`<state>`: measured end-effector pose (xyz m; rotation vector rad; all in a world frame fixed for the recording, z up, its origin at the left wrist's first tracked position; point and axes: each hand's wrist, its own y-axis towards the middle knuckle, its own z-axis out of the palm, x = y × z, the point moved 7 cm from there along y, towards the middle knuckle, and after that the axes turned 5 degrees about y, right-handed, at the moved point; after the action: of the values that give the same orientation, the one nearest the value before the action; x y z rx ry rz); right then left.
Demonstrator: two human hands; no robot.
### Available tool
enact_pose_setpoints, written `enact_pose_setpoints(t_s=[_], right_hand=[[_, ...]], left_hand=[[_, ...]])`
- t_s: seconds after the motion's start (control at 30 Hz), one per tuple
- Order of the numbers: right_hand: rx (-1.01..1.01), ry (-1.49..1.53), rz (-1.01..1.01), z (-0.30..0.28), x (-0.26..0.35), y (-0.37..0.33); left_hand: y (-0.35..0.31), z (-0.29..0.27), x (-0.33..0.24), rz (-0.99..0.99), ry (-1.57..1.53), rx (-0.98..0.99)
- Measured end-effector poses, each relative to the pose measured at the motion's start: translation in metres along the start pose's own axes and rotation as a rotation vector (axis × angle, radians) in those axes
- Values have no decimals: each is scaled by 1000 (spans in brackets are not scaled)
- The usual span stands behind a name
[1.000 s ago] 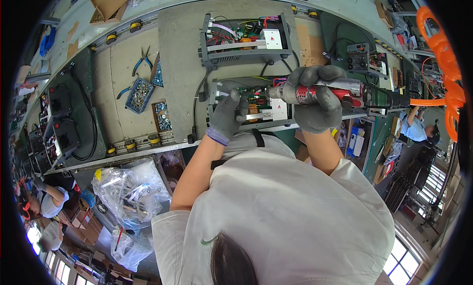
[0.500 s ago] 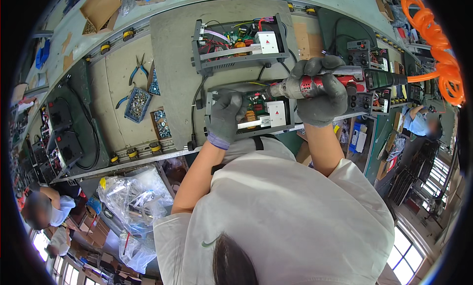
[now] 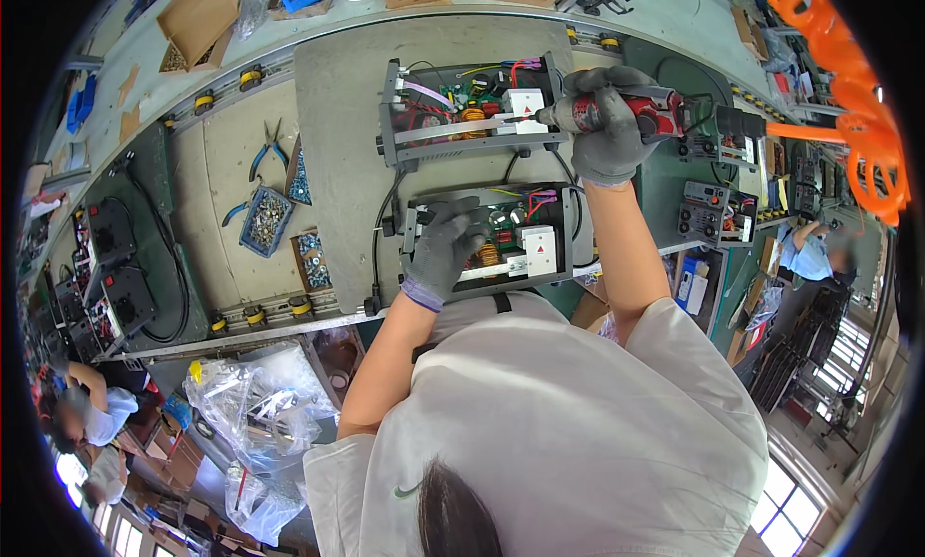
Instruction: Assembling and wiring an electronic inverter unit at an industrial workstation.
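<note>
Where the bench runs out well to the left of the gloved fingers: blue-handled pliers, and just below them a small blue tray of screws, lying untouched. Further down, below the bench edge, a clear plastic bag, well apart from either hand.

Moving right, left hand in a grey glove, laid flat with fingers spread fairly wide over the left end of the near open chassis, pressing down rather than gripping. Just right of those fingertips: circuit board, a coiled copper choke, a white block component, all exposed, no cover fitted. Cannot tell whether its screws are in.

Above and further right, the far open chassis, likewise uncovered, wiring in red, purple and yellow showing. Bit of the red powered screwdriver touching the crossbar at its right-hand part, close beside another white block.

Right hand, also gloved, fingers curled tight round the screwdriver body, holding it level. Beyond the knuckles, an orange coiled air hose trailing away to the right.

Judged from this: fastening under way on the far unit, the near one steadied; both units without lids, so closing up left to do. Beside the right wrist, grey front-panel units standing idle.
</note>
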<state>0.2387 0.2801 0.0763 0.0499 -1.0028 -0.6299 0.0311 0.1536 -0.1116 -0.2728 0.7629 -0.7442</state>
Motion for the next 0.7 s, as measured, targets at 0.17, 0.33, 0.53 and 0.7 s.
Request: enact_pose_setpoints(t_s=[0.17,0.33,0.53,0.7], right_hand=[[71,-107,24,8,-4,-2],[108,-175,51,13,-9,3],[209,-305,104,21,-25,8],[126,-210,144,22,-30,3]], left_hand=[[-3,7,-13,348,831,14],[-8,12,-13,214,511,2],[-10,16,-7,-137,47,-149],[-6,14,-9,-104,6,-195]])
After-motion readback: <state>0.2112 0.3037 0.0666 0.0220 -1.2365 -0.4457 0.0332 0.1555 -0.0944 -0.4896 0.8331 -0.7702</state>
